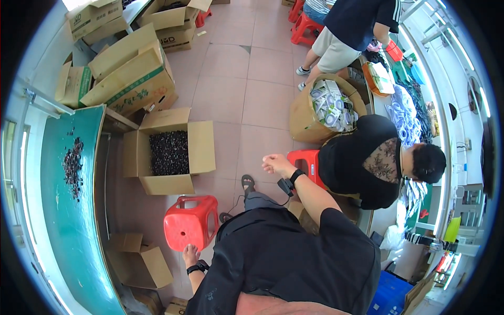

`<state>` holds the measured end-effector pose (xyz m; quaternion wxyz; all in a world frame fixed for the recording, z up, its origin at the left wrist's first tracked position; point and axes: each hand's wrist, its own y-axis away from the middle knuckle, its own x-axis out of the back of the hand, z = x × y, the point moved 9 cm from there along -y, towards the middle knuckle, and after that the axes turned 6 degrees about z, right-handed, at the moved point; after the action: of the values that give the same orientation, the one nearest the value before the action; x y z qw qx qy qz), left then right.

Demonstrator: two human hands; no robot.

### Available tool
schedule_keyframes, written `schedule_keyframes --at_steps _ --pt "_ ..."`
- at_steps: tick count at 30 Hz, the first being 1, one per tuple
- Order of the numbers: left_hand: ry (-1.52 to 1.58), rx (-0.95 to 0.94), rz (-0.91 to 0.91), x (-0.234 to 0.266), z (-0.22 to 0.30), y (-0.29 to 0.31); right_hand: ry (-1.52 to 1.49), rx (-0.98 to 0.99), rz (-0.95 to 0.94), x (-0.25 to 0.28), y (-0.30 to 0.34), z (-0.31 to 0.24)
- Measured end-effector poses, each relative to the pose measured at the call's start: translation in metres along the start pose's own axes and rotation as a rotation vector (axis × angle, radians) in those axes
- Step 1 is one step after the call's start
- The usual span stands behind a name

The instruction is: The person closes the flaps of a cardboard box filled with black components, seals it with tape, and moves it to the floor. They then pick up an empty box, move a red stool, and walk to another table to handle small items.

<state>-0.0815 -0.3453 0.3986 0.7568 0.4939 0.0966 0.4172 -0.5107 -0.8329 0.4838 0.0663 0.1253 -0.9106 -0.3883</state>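
My left hand (pixel 191 255), with a dark band on its wrist, is at the near edge of a red plastic stool (pixel 182 230). Its fingers curl against the seat's rim, with part of the grip hidden. Over the floor in front of me, my right hand (pixel 277 165) is held out with loosely curled fingers and nothing visible in them. A dark band and a small black box (pixel 285 187) on a cable are at that wrist. Beyond the stool stands an open carton (pixel 202 147) filled with small dark parts.
A green-topped bench (pixel 52 157) with a dark heap of parts runs along the left. A person in black (pixel 357 163) sits close on my right, beside a large carton of packets (pixel 304 118). Another person (pixel 346 26) stands farther off. Another open carton (pixel 139 265) lies low left.
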Motion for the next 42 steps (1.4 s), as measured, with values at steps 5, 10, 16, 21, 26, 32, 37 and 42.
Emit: schedule_keyframes --at_steps 5,10,16,21,26,32,37,42 --pt "-0.036 -0.114 -0.007 -0.048 0.064 0.008 -0.038 0.008 0.013 0.038 -0.028 -0.031" --pt "-0.038 -0.170 -0.017 -0.082 0.127 0.012 -0.061 0.027 0.082 0.067 -0.056 -0.068" --pt "-0.062 -0.242 -0.121 -0.130 0.215 -0.004 -0.036 0.029 0.115 0.092 -0.105 -0.108" --pt "-0.201 -0.329 -0.147 -0.186 0.288 -0.044 0.090 0.107 0.190 0.119 -0.153 -0.179" --pt "-0.132 -0.349 -0.128 -0.260 0.340 -0.036 0.103 0.194 0.238 0.142 -0.223 -0.241" --pt "-0.211 -0.264 -0.121 -0.305 0.317 -0.050 0.154 0.191 0.227 0.153 -0.292 -0.262" --pt "-0.272 -0.241 -0.146 -0.337 0.311 -0.047 0.183 0.173 0.225 0.151 -0.312 -0.274" --pt "-0.323 -0.305 -0.240 -0.376 0.327 -0.084 0.260 0.120 0.165 0.142 -0.348 -0.256"
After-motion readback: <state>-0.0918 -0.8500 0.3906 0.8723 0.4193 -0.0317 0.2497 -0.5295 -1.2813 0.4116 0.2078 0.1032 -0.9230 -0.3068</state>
